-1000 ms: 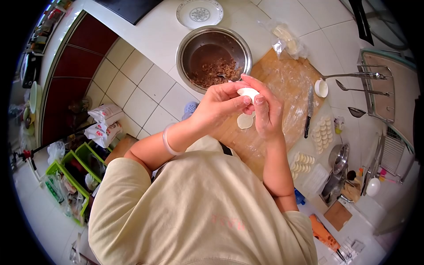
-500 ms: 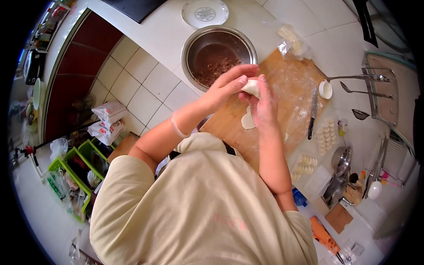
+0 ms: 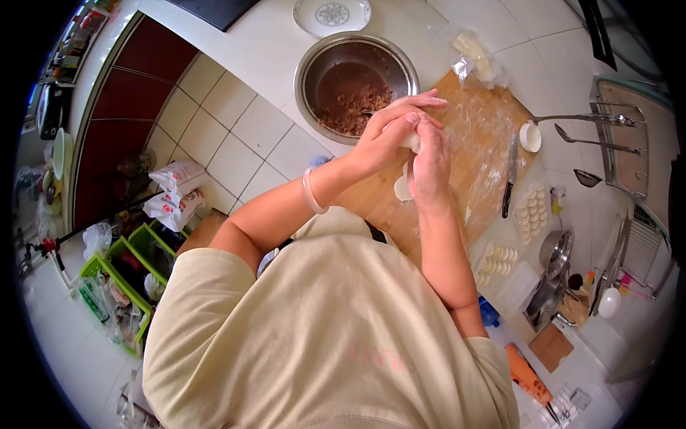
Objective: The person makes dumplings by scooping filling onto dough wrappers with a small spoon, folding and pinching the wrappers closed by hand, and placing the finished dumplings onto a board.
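Two hands work together on one white piece of dough (image 3: 412, 141). The left hand (image 3: 389, 132) and the right hand (image 3: 431, 161) both have a closed grip on it, with the fingers pressed together around its soft, smooth body, so its full shape is hidden. The dough is held over the board, near the lower right side of the bowl. One pale, smooth bracelet (image 3: 309, 191) is around the left forearm.

Under the hands there is one flat dough wrapper (image 3: 402, 189), thin and partly covered by the right hand. It lies on one wooden board (image 3: 479, 143), which is brown and dusted with white flour. One round metal bowl (image 3: 355, 37) has a shiny rim and contains brown, crumbly filling (image 3: 361, 107). Behind it, one white plate (image 3: 307, 16) with a grey round pattern stands on the pale, smooth desk (image 3: 264, 53).

At the far end of the board is one clear, wrinkled plastic bag (image 3: 475, 57) with pale contents. One knife (image 3: 511, 171) with a black handle and one small white cup (image 3: 530, 137) are at the right side. Further right are two groups of small folded dumplings (image 3: 532, 213), arranged in rows; I cannot count each piece surely.
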`<state>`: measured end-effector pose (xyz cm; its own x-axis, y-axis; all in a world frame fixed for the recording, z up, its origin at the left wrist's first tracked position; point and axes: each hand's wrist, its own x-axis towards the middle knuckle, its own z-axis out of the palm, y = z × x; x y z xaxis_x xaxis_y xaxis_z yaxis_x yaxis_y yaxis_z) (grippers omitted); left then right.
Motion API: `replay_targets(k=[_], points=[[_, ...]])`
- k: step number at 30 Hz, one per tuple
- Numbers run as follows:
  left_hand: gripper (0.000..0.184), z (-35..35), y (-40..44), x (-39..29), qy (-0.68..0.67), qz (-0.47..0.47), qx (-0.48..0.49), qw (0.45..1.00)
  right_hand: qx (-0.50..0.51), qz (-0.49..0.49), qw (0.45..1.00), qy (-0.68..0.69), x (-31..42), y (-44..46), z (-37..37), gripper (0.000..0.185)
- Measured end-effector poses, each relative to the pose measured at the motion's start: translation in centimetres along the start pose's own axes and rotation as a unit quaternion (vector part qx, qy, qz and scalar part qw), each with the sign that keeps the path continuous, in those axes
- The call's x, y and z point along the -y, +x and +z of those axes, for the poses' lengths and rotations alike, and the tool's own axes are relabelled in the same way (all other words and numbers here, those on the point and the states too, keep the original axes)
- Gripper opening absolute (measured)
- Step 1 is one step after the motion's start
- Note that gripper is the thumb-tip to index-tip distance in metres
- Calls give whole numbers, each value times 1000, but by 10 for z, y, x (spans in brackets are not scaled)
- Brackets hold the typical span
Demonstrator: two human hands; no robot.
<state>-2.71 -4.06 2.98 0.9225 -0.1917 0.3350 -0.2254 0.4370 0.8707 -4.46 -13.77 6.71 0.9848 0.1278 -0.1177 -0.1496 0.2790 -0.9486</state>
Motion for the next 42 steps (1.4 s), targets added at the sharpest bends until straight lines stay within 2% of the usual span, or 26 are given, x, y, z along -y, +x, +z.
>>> replay_targets(k=[11, 14, 16, 19, 20, 22, 23, 24, 25, 27, 28, 29, 30, 32, 35, 38, 42], points=[[33, 22, 1, -4, 19, 40, -51, 998, -49, -68, 991, -106, -2, -3, 0, 32], [33, 28, -1, 1, 17, 46, -73, 996, -47, -75, 987, -131, -9, -6, -6, 38], [33, 31, -4, 2, 25, 49, -82, 995, -92, -86, 966, -224, -11, -12, -6, 34], [34, 34, -3, 1, 27, 53, -90, 994, -116, -55, 968, -215, -8, -15, -5, 34], [34, 37, 1, 1, 27, 38, -103, 994, -117, -63, 967, -218, -6, -9, -6, 34], [35, 39, 1, 1, 28, 20, -116, 993, -143, -129, 975, -106, -10, 3, -4, 47], [35, 42, 5, 0, -68, -21, -103, 992, -148, -138, 973, -109, -1, 3, -10, 47], [37, 42, 4, -1, -158, -67, -98, 980, -103, -140, 978, -114, 8, 1, -16, 52], [37, 41, 1, -6, -162, -66, -93, 980, -62, -145, 980, -124, 19, -2, -19, 56], [41, 36, -8, -20, -106, -168, -97, 975, -73, -150, 979, -116, 32, -7, -23, 57], [32, 38, -12, -20, -197, -165, -96, 962, -72, -171, 964, -189, 33, -10, -32, 58], [32, 41, -14, -22, -197, -166, -89, 962, -74, -193, 943, -260, 34, -14, -38, 59], [28, 41, -16, -24, -212, -185, -66, 957, -74, -193, 943, -260, 34, -15, -39, 59], [24, 47, -16, -29, -228, -205, -32, 951, -66, -290, 897, -328, 37, -21, -43, 53], [22, 54, -15, -37, -273, -241, -62, 929, -71, -316, 882, -342, 40, -27, -45, 44], [19, 58, -18, -37, -289, -233, -42, 927, -62, -331, 864, -375, 46, -35, -48, 38], [13, 62, -26, -26, -332, -232, 28, 914, -58, -336, 838, -425, 60, -46, -52, 42]])
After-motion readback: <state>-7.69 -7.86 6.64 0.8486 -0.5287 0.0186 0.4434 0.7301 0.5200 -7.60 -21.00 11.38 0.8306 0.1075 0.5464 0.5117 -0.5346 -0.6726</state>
